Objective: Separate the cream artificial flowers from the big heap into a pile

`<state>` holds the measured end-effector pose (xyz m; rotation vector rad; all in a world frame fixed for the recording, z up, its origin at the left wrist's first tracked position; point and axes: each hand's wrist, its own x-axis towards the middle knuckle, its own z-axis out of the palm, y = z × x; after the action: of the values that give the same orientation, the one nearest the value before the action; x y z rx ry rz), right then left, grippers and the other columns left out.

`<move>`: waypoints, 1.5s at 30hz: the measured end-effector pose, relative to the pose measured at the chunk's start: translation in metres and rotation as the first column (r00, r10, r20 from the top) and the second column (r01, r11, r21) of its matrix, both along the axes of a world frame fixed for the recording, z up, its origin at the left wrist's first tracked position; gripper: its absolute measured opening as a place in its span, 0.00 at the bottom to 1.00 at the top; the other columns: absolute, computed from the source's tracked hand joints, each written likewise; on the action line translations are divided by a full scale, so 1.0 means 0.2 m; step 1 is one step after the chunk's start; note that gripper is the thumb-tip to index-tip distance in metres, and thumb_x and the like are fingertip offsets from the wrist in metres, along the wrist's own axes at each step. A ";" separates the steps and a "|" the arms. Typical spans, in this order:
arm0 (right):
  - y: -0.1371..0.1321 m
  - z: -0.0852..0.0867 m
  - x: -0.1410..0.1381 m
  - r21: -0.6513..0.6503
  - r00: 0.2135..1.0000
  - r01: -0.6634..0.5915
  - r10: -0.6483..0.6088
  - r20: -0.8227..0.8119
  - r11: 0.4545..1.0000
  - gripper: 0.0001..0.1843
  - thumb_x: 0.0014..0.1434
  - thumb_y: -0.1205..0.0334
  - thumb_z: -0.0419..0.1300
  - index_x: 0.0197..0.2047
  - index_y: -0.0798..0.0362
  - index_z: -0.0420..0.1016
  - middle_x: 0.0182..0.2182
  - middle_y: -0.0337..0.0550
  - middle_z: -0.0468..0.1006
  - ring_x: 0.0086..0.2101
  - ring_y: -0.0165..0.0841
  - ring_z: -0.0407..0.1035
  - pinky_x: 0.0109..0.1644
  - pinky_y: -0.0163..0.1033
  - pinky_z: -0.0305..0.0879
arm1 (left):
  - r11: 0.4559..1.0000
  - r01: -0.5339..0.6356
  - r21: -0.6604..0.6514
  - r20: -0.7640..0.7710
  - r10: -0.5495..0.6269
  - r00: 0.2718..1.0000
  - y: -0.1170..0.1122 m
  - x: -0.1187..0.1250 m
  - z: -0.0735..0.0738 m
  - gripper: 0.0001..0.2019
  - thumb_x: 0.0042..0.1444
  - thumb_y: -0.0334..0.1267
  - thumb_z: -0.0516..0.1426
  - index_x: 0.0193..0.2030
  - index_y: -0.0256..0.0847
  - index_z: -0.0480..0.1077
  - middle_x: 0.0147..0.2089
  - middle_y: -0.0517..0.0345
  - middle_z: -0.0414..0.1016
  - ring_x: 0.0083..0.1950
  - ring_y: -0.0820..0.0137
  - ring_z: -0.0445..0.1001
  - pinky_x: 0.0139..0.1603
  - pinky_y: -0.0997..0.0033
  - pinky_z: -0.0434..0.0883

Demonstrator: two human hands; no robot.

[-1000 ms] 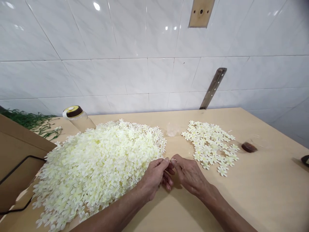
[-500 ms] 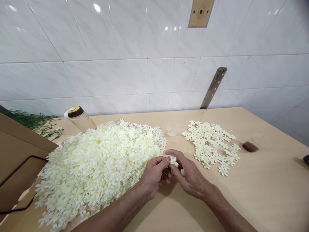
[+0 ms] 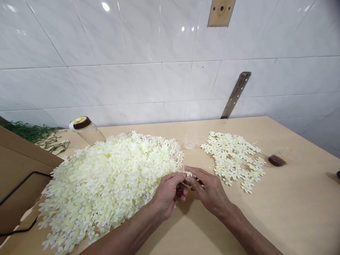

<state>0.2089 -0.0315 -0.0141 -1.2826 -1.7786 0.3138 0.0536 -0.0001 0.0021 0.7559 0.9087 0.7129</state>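
Observation:
Between my fingertips is a small pale artificial flower [image 3: 189, 174], mostly covered by the fingers. My left hand [image 3: 171, 193] pinches it from the left with thumb and forefinger, the other fingers curled. My right hand [image 3: 208, 189] closes on it from the right, thumb and fingers meeting at the petals. Just left of the hands rises a big heap of cream-white artificial flowers [image 3: 114, 177]. To the right, a smaller group of the same flowers [image 3: 233, 156] lies spread flat on the table.
A clear bottle [image 3: 90, 132] with a brown and yellow lid stands behind the heap, near green plastic stems [image 3: 34, 134]. A cardboard box [image 3: 26, 170] is at left. On the wooden table [image 3: 297, 198] are a clear cup [image 3: 190, 141] and a container with dark contents [image 3: 276, 160].
My right fingers have closed further over the flower, which now shows less. Both hands stay in nearly the same place, and the view has shifted slightly.

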 end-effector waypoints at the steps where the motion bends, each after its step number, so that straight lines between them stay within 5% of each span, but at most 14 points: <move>1: 0.00 0.01 0.00 -0.030 1.000 0.000 -0.001 -0.031 1.000 0.14 0.67 0.62 0.58 0.54 0.52 0.78 0.43 0.47 0.83 0.41 0.35 0.79 0.44 0.36 0.77 | 1.000 0.000 -0.001 0.003 0.000 1.000 0.00 0.00 0.00 0.12 0.51 0.44 0.61 0.29 0.35 0.72 0.22 0.58 0.69 0.20 0.76 0.64 0.19 0.77 0.60; 8: -0.02 0.04 0.04 -0.132 0.987 -0.012 -0.009 -0.158 0.991 0.07 0.63 0.60 0.63 0.42 0.48 0.83 0.32 0.40 0.83 0.30 0.31 0.76 0.33 0.33 0.72 | 1.000 0.009 0.010 0.028 -0.010 1.000 -0.03 0.01 -0.01 0.14 0.51 0.45 0.62 0.30 0.34 0.72 0.31 0.55 0.73 0.21 0.76 0.68 0.18 0.76 0.63; 17: 0.00 0.03 0.04 -0.207 0.972 -0.030 -0.020 -0.235 0.978 0.14 0.68 0.56 0.55 0.45 0.52 0.79 0.25 0.40 0.79 0.24 0.30 0.73 0.32 0.34 0.72 | 0.995 0.087 0.050 -0.014 -0.087 0.996 -0.03 0.01 0.04 0.11 0.53 0.42 0.59 0.30 0.35 0.71 0.30 0.55 0.72 0.21 0.76 0.68 0.18 0.77 0.63; 22: 0.00 0.04 0.07 -0.359 0.962 -0.014 -0.085 -0.260 0.933 0.15 0.66 0.50 0.57 0.44 0.51 0.79 0.17 0.34 0.72 0.17 0.30 0.68 0.22 0.33 0.67 | 0.998 0.052 0.035 -0.028 -0.051 0.998 -0.03 0.00 0.05 0.10 0.51 0.42 0.59 0.34 0.35 0.72 0.31 0.58 0.70 0.21 0.76 0.68 0.18 0.76 0.63; 28: 0.00 0.05 0.11 -0.371 0.934 -0.070 -0.070 -0.351 0.926 0.21 0.68 0.46 0.52 0.45 0.53 0.77 0.23 0.38 0.77 0.16 0.29 0.70 0.20 0.34 0.69 | 0.997 0.064 0.040 -0.037 -0.062 0.997 -0.03 0.00 0.05 0.10 0.53 0.41 0.59 0.35 0.35 0.72 0.32 0.58 0.70 0.21 0.76 0.68 0.18 0.76 0.63; 34: 0.02 0.03 0.12 -0.372 0.897 -0.201 0.018 -0.441 0.906 0.21 0.67 0.48 0.55 0.55 0.52 0.73 0.32 0.45 0.83 0.29 0.35 0.78 0.36 0.41 0.78 | 0.996 0.064 0.057 -0.040 -0.062 0.997 -0.03 0.00 0.05 0.09 0.53 0.41 0.59 0.33 0.35 0.71 0.33 0.57 0.71 0.21 0.76 0.68 0.19 0.76 0.63; 39: 0.01 0.04 0.10 -0.403 0.919 -0.190 0.018 -0.394 0.895 0.26 0.64 0.50 0.59 0.63 0.48 0.64 0.54 0.53 0.78 0.25 0.30 0.74 0.29 0.38 0.75 | 0.999 0.023 0.034 -0.024 -0.022 0.999 -0.02 0.00 0.03 0.13 0.51 0.45 0.61 0.36 0.35 0.71 0.34 0.57 0.71 0.23 0.75 0.70 0.21 0.74 0.65; 45: -0.01 0.06 0.09 -0.424 0.946 -0.273 0.162 -0.281 0.864 0.27 0.69 0.54 0.52 0.69 0.43 0.56 0.55 0.50 0.78 0.22 0.28 0.72 0.30 0.38 0.75 | 0.996 0.040 0.074 0.001 -0.040 0.999 -0.02 -0.01 0.02 0.20 0.50 0.52 0.64 0.32 0.35 0.70 0.31 0.55 0.72 0.24 0.74 0.69 0.22 0.74 0.65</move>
<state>0.2263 -0.0341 -0.0011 -1.2903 -1.6975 1.0296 0.0522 -0.0041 0.0067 0.8367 0.8666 0.7147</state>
